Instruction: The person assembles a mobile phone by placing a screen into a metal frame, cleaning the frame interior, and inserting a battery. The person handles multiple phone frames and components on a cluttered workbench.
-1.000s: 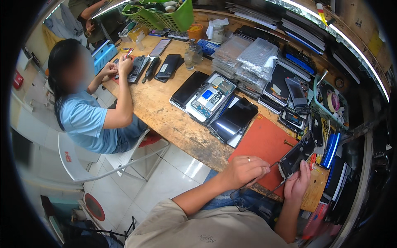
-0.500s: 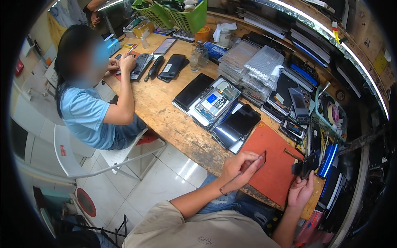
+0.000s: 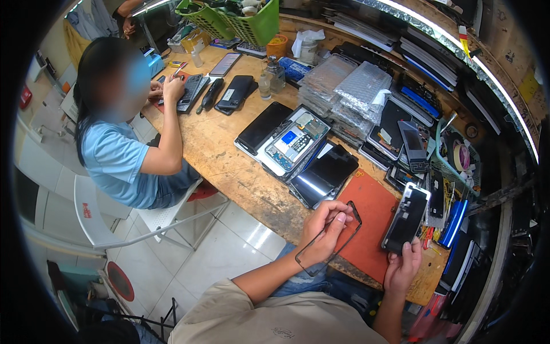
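Between the fingers of my left hand [image 3: 322,234] is a thin black rectangular frame [image 3: 357,214], like a phone bezel, tilted over the mat's near edge. The frame's middle is open and bare wrist shows through it. My right hand [image 3: 403,269] grips the lower end of a dark phone display panel [image 3: 405,221], held upright and tilted, with a silvery upper rim and small patches on its face. Beneath both hands lies a red-orange work mat [image 3: 366,200] on the wooden bench [image 3: 252,198].
Left of the mat lie a black tablet [image 3: 325,175] and an opened tablet [image 3: 298,140] showing its circuit board. Bubble-wrapped packs [image 3: 360,92] are stacked behind. A teal basket [image 3: 458,160] and tools stand at right. Another person [image 3: 123,143] works at the far left.
The display panel in my right hand has turned to show its broad face and swung left over the mat. My left hand has tilted the thin frame, so its whole outline shows.
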